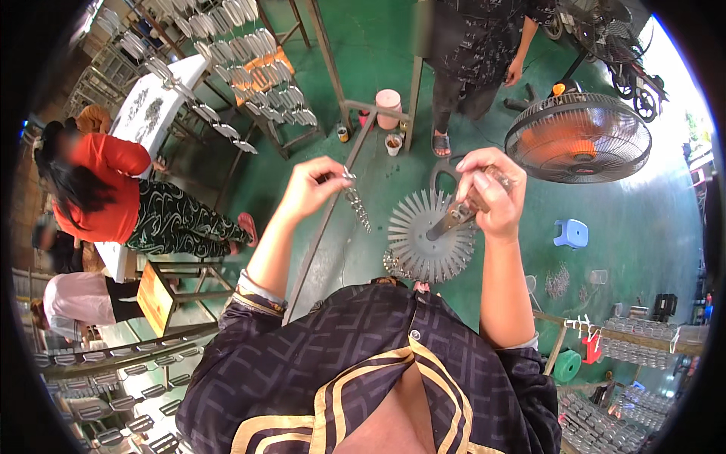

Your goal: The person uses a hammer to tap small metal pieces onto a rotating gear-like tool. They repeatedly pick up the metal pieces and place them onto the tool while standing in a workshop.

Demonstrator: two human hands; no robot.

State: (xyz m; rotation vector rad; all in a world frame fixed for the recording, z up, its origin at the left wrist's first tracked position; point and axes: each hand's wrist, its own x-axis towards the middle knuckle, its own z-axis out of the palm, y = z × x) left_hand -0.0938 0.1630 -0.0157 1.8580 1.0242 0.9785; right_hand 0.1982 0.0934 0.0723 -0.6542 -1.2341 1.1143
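My left hand (pixel 311 188) is closed in a pinch, with a short chain-like strand of small shiny metal pieces (pixel 357 209) hanging from its fingertips. My right hand (pixel 495 193) is wrapped around a worn brown metal hand tool (pixel 456 218); its exact kind is unclear. The tool's flat end points down and left, over the centre of a round grey metal disc (pixel 414 240) with many radial slots. Whether the tool touches the disc cannot be told. More small metal pieces (pixel 392 263) lie by the disc's lower left edge.
A large floor fan (pixel 578 144) and blue stool (pixel 571 233) stand to the right. A person (pixel 484 53) stands ahead; another in red (pixel 98 174) is at the left. Racks of metal parts (pixel 257 76) hang at the upper left. A pink bucket (pixel 388 108) sits ahead.
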